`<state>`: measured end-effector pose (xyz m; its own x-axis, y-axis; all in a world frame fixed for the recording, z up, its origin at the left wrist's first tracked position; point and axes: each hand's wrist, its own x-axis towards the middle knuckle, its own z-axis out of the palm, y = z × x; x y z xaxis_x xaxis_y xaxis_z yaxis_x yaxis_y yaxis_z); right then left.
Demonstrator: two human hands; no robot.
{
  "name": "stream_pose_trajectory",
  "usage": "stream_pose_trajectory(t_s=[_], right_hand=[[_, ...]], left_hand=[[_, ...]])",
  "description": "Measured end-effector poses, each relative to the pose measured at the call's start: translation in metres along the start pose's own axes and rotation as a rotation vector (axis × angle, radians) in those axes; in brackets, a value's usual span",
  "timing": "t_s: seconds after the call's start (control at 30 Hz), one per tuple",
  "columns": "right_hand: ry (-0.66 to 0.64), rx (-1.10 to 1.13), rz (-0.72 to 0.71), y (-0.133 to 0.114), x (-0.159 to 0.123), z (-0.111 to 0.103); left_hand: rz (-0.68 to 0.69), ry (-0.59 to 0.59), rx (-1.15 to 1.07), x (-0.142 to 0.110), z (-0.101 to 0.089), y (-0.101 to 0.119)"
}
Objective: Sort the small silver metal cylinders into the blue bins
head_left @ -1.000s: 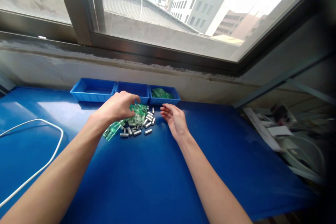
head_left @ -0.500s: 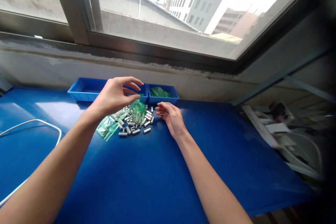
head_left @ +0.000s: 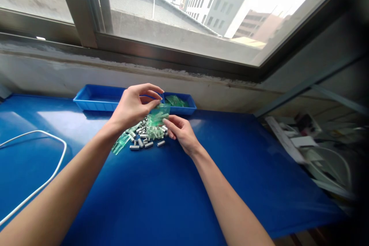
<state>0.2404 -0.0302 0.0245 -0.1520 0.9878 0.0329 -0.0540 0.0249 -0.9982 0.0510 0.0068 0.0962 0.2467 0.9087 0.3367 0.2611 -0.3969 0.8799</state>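
Observation:
A see-through green plastic bag (head_left: 159, 112) hangs from my left hand (head_left: 140, 102), pinched between thumb and fingertips near its top. My right hand (head_left: 183, 132) is closed at the bag's lower right edge, thumb and fingers pressed together there. Small pale cylinders show at the bag, close to the right fingertips; whether they are inside is hard to tell. Below lies a loose pile of short metal cylinders (head_left: 140, 143). Another green plastic bag (head_left: 121, 143) rests flat at the pile's left side.
Behind the pile stand a long blue bin (head_left: 96, 105) and a smaller blue bin (head_left: 190, 110) holding green bags (head_left: 176, 101). A white cable (head_left: 54, 171) curves over the blue table (head_left: 150, 200) at left. Clutter (head_left: 305, 142) sits beyond the table's right edge, below a window frame.
My left hand has moved slightly right with the green bag, which hangs more spread out. My right hand has come left and closed at the bag's lower edge.

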Motion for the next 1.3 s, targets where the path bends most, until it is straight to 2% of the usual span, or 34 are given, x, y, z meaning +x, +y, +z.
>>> stream_pose_trajectory(t_s=[0.07, 0.13, 0.27, 0.33, 0.4, 0.5, 0.6, 0.8, 1.03, 1.2, 1.3], right_hand=[[-0.011, 0.020, 0.001, -0.002, -0.001, 0.000], [0.040, 0.048, -0.001, -0.002, 0.001, -0.002], [0.274, 0.179, 0.009, 0.002, 0.012, -0.009], [0.396, 0.302, 0.031, 0.004, 0.019, -0.014], [0.449, 0.431, 0.053, 0.004, 0.026, -0.020], [0.432, 0.499, 0.080, 0.003, 0.028, -0.025], [0.406, 0.447, 0.126, 0.001, 0.022, -0.027], [0.401, 0.417, 0.174, 0.002, 0.015, -0.028], [0.406, 0.440, 0.209, -0.001, 0.013, -0.025], [0.401, 0.464, 0.223, -0.003, 0.011, -0.023], [0.395, 0.470, 0.221, -0.002, 0.011, -0.025]], left_hand=[[0.019, -0.003, -0.001, 0.000, 0.004, -0.004], [0.022, 0.011, 0.032, 0.001, 0.007, -0.009], [0.015, 0.001, 0.217, 0.003, 0.007, -0.024], [0.049, -0.124, 0.334, 0.002, 0.006, -0.032], [0.084, -0.272, 0.470, 0.000, 0.006, -0.039], [0.079, -0.424, 0.634, -0.002, 0.008, -0.046], [0.071, -0.474, 0.696, -0.002, 0.010, -0.049], [0.114, -0.474, 0.771, 0.000, 0.009, -0.047], [0.133, -0.441, 0.887, -0.004, 0.013, -0.035], [0.163, -0.354, 0.929, -0.005, 0.014, -0.025], [0.200, -0.238, 0.902, -0.003, 0.013, -0.020]])
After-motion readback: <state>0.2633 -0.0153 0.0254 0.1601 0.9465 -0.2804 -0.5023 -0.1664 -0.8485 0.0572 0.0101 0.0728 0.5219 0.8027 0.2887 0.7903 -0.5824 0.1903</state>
